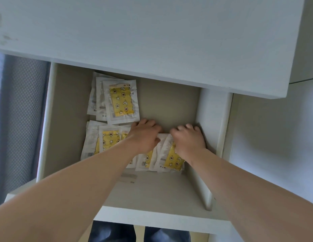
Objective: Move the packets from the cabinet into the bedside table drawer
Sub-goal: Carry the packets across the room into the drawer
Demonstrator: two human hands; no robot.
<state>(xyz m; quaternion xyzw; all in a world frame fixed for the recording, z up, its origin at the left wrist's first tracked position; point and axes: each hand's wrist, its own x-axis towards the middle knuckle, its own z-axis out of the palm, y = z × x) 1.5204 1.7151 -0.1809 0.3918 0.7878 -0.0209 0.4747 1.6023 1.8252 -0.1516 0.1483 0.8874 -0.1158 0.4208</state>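
I judge this as the placing step: my left hand (pixel 145 136) and right hand (pixel 189 139) are both down inside the open drawer (pixel 211 116), under the front edge of the bedside surface (pixel 152 41). The fingers (pixel 148 122) of the left and the fingers (pixel 187 127) of the right curl over the far edge of one bundle of packets (pixel 169 158), holding it between them. The bundle sits below the fingertips and runs back under my palms toward the wrists. Its packets are fanned and leaning, yellow printed faces up, long axis from fingertips toward the drawer front.

A flat stack (pixel 120 100) lies just beyond the left fingers, long axis pointing away from me. Another stack (pixel 106 138) lies to the outer side of the left hand, partly under that forearm.

Next, I think, comes letting go and laying the bundle flat beside those stacks, then drawing both hands out. Whether packets remain in the cabinet I cannot tell.
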